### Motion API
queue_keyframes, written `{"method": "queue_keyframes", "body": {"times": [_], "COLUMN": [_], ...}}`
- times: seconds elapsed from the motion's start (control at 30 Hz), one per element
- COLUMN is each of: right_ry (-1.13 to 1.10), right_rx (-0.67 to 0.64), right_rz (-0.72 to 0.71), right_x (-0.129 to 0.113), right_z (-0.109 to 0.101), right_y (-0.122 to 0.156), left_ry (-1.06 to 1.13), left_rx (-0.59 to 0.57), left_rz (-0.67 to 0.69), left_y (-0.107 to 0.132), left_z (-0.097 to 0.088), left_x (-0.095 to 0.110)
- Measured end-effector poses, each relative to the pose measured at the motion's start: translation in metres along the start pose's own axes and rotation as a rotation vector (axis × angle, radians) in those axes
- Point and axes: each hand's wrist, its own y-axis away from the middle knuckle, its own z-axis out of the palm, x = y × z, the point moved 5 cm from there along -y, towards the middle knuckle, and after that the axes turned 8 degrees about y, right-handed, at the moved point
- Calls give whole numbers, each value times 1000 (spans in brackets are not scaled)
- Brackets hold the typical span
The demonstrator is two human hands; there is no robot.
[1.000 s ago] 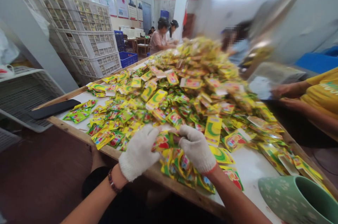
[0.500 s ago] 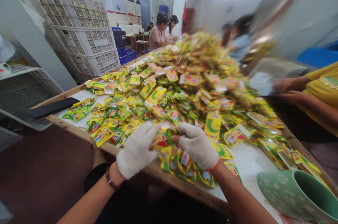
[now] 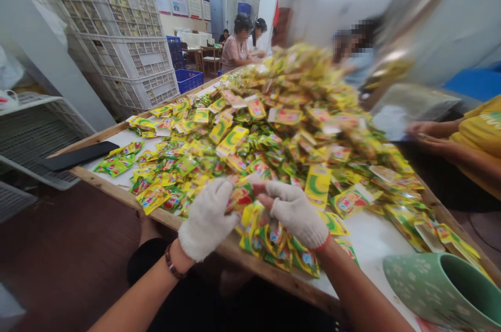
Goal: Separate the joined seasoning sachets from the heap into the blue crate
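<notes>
My left hand (image 3: 211, 217), in a white knit glove with bare fingertips, is closed around a small yellow-green carton (image 3: 241, 197) with a red print. At the carton's right end, my right hand (image 3: 295, 212), gloved the same way, has its fingers curled and pinched at the edge. Motion blurs the fingertips. Just below them, a cluster of glossy yellow-green packets (image 3: 274, 240) lies at the table's front edge. Beyond my hands rises a large heap of yellow cartons and packets (image 3: 282, 118).
A green flowered container (image 3: 426, 285) lies tilted at the near right. Toward the left edge of the wooden-rimmed table (image 3: 117, 193) is a dark flat phone-like object (image 3: 80, 155). White crates (image 3: 148, 66) are stacked behind it. A co-worker in yellow (image 3: 477, 133) sits at the right; others sit farther back.
Both hands have shifted slightly rightward in the picture, with the view itself moving a little. The carton has turned slightly between them, and my right fingers have closed in at its end.
</notes>
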Motion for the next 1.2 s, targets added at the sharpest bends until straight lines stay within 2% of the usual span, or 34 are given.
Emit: {"method": "queue_keyframes", "body": {"times": [0.07, 0.13, 0.2, 0.3, 0.33, 0.4, 0.47, 0.53, 0.6, 0.67, 0.8, 0.9, 0.97, 1.07, 1.13, 1.2], "right_ry": [29, 76, 155, 260, 275, 291, 272, 163, 7, -63, 68, 131, 142, 138, 87, 23], "right_rx": [-65, -72, -39, -37, -21, 124, 326, 380, 299, 209, 166, 113, 102, 198, 273, 285], "right_rz": [-42, -122, -251, -457, -507, -563, -540, -449, -365, -315, -253, -229, -209, -209, -252, -323], "right_x": [0, -1, -4, -12, -14, -18, -16, -9, -1, 3, 2, 0, 0, -2, -4, -6], "right_z": [4, 3, 0, 1, 2, 2, -1, 0, 4, 7, 2, 0, 1, -1, -1, 1], "right_y": [-1, -4, -6, -5, -4, -1, 2, 1, -3, -6, -6, -4, -3, 0, 2, 2], "left_ry": [54, 154, 318, 652, 770, 1010, 1226, 1355, 1388, 1376, 1322, 1260, 1270, 1394, 1444, 1398], "left_rx": [35, 49, -40, -271, -309, -287, -172, -61, 17, 18, -93, -125, -114, -96, -185, -300], "left_rz": [-10, -40, -104, -226, -275, -382, -499, -594, -616, -560, -418, -335, -364, -463, -518, -594], "left_y": [1, 3, 2, -2, -3, -6, -5, -1, 4, 5, 6, 6, 6, 7, 8, 12], "left_z": [1, 1, 2, 4, 4, 3, 5, 8, 10, 10, 10, 10, 11, 10, 12, 16], "left_x": [4, 8, 10, 10, 9, 6, 1, -2, -3, -2, -5, -9, -11, -8, 0, 6]}}
